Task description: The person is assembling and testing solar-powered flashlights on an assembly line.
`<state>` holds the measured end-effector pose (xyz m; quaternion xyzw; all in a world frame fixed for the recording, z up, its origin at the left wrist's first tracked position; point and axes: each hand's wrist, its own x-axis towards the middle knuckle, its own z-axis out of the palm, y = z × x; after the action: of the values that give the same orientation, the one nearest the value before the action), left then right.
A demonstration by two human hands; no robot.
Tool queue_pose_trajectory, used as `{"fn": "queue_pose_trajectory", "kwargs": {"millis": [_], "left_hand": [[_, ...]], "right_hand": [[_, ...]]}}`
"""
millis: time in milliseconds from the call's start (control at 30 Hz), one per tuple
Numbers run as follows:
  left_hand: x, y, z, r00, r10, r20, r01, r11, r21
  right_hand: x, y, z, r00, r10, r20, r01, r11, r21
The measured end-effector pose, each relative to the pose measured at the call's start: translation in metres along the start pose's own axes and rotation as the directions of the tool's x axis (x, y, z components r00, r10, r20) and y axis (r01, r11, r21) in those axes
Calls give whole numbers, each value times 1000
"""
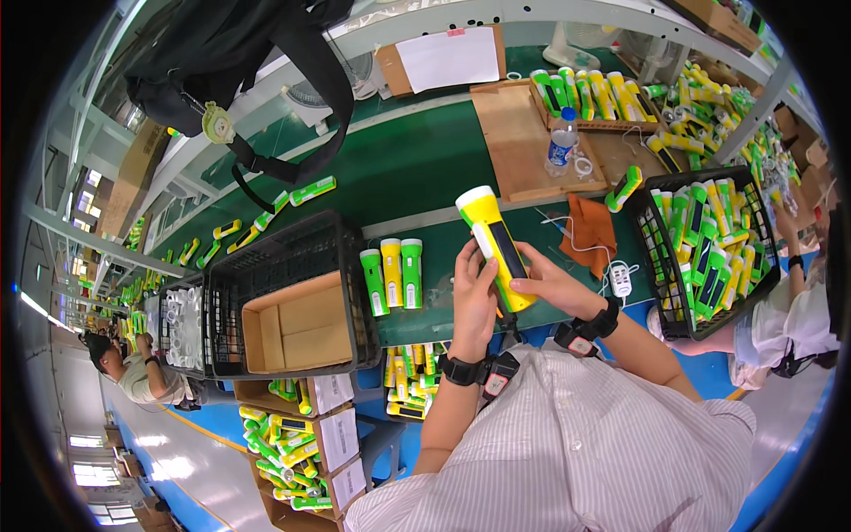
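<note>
A yellow flashlight [486, 224] with a white head and a dark panel along its side is held tilted in front of my chest, head end away from me. My left hand [472, 300] wraps its left side, thumb against the body. From the right, my right hand [551, 282] grips the lower end, with its thumb on the casing. Left of my hands, three flashlights stand upright in a row on the green table: a green one [373, 282], a yellow one [392, 273] and another green one [411, 274].
A black crate [359, 266] with cardboard inside stands at left. Another black crate [696, 330] full of flashlights is at right, near a co-worker's arm. A bottle [561, 146], an orange cloth [589, 232] and a white power strip [620, 279] lie beyond. Flashlight boxes [337, 434] sit below.
</note>
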<state>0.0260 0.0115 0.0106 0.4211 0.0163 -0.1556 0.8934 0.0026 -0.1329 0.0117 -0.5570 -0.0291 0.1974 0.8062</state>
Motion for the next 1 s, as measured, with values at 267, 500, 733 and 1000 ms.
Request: {"fn": "queue_pose_trajectory", "kwargs": {"millis": [267,500,733,1000], "left_hand": [[-7,8,-4,963,136,231,-232,854,466],[-20,20,6,939,204,277,-323,801,504],[-25,20,9,884,262,387,-464,591,660],[-30,16,-59,898,321,302,-342,74,937]], "right_hand": [[-7,-1,0,966,-244,-88,189,895,-404],[-11,-13,4,881,-472,-40,357,718,-598],[-22,-4,5,119,-980,160,783,-6,-622],[-65,31,-88,576,-779,-249,155,403,-902]]}}
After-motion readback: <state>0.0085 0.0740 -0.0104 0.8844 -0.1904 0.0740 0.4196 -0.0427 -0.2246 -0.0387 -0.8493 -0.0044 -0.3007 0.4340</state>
